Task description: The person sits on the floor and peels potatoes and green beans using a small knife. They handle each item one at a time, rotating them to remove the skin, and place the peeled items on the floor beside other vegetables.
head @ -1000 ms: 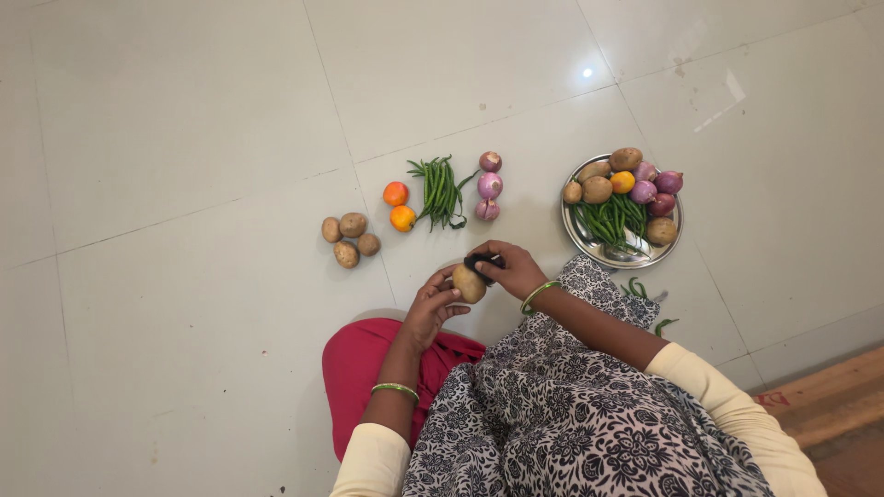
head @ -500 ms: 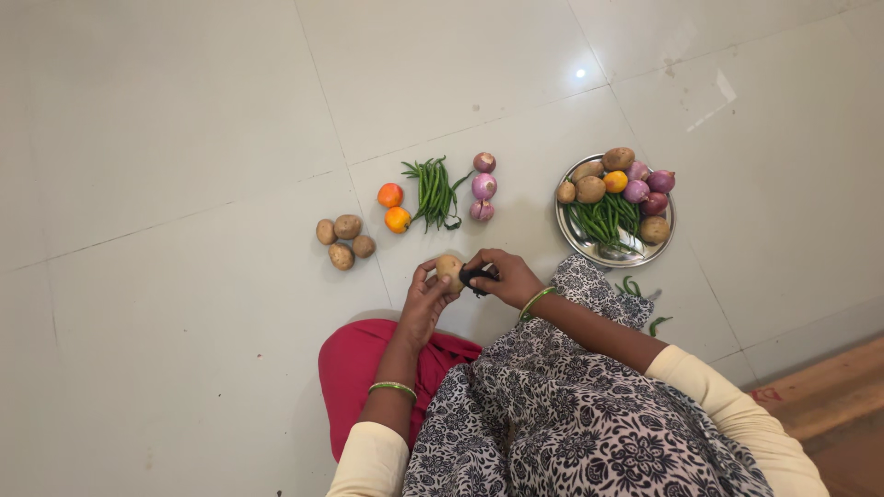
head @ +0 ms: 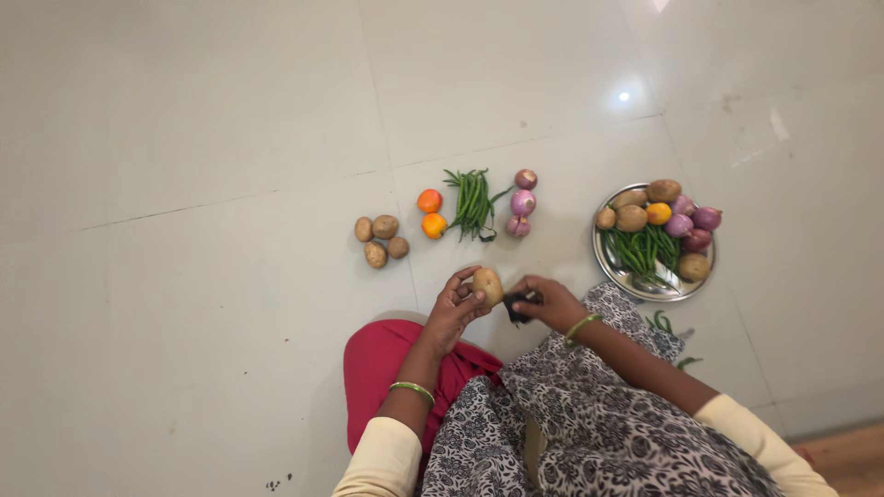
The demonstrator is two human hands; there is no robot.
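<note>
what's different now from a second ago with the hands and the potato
The potato has passed from under the right hand over to the left hand, which now holds it up at its fingertips. The right hand, which keeps its grip on the dark tool, has drawn slightly away from it. The vegetable groups on the floor and the steel plate look unchanged.

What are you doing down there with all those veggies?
A person sits on the floor. The left hand holds a potato, and the right hand holds a small dark tool beside it. Ahead lie four potatoes, two orange fruits, green beans and three onions. A metal plate holds more vegetables.
</note>
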